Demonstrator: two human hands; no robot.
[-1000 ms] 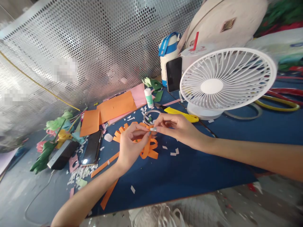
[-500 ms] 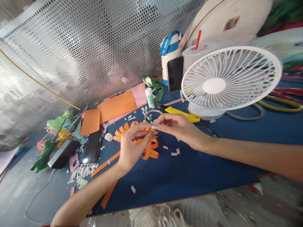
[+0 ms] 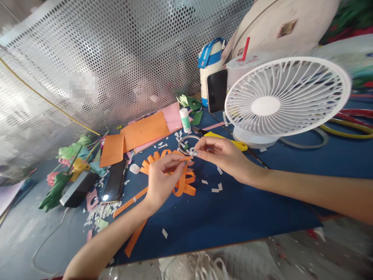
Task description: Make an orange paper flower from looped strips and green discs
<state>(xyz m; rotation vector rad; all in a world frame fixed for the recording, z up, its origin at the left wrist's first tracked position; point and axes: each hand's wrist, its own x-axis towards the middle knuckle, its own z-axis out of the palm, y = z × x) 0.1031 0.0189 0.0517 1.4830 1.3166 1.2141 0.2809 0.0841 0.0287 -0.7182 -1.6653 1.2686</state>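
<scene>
My left hand (image 3: 164, 177) pinches an orange paper strip (image 3: 183, 181), its end showing between thumb and forefinger. Just to the right, my right hand (image 3: 223, 155) has thumb and forefinger closed on a small white paper scrap (image 3: 192, 153) near that end. Behind and below the fingers lie looped orange strips (image 3: 189, 189) and a fringed orange piece (image 3: 148, 161). A roll of tape (image 3: 180, 143) rests beyond my fingertips. A long orange strip (image 3: 128, 204) extends to the left, and another (image 3: 136, 239) runs from under my left forearm. My palms hide part of the orange paper.
A yellow cutter (image 3: 240, 146) and white fan (image 3: 265, 105) stand right. Behind are a glue stick (image 3: 185, 120), orange sheets (image 3: 145, 131) and a bottle (image 3: 210, 74). A phone (image 3: 114, 181), white scraps (image 3: 99, 210) and paper flowers (image 3: 77, 167) lie left on the blue table (image 3: 221, 221).
My right hand has drawn slightly right and up, away from the left fingertips, with the small white scrap in its fingers. My left hand stays nearly in place.
</scene>
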